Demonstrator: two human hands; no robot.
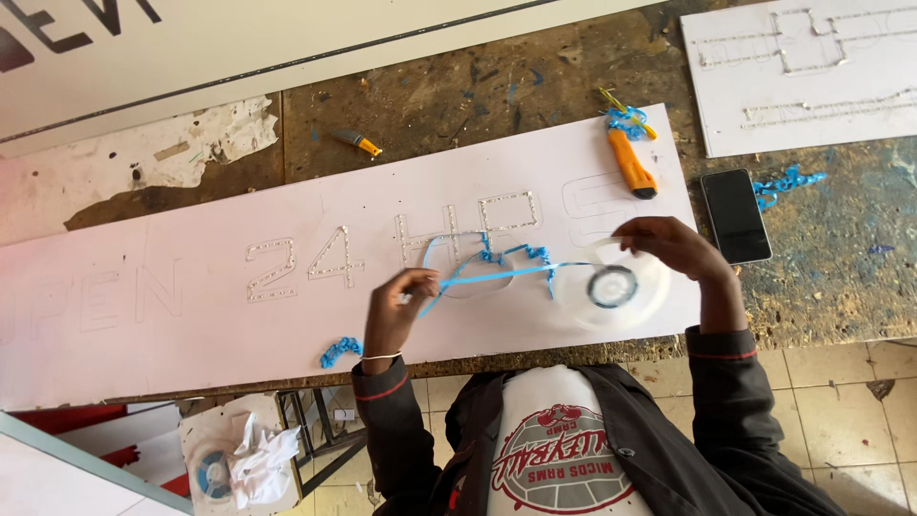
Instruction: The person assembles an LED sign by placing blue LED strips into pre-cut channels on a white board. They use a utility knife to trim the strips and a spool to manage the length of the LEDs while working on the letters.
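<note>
My right hand (669, 247) grips the rim of a clear plastic reel (611, 287) with a dark hub, held over the long white board (191, 306). A blue strip (497, 274) runs from the reel leftward to my left hand (396, 301), which pinches its end; part of the strip loops and tangles in between. The board shows outlined characters, several of them filled with rows of small studs (334, 260).
An orange utility knife (632, 164) with blue scraps lies on the board's far right. A black phone (735, 215) rests on the worn workbench beside it. A smaller orange-tipped tool (356, 142), another white studded panel (812, 76), and a blue scrap (341, 350) lie nearby.
</note>
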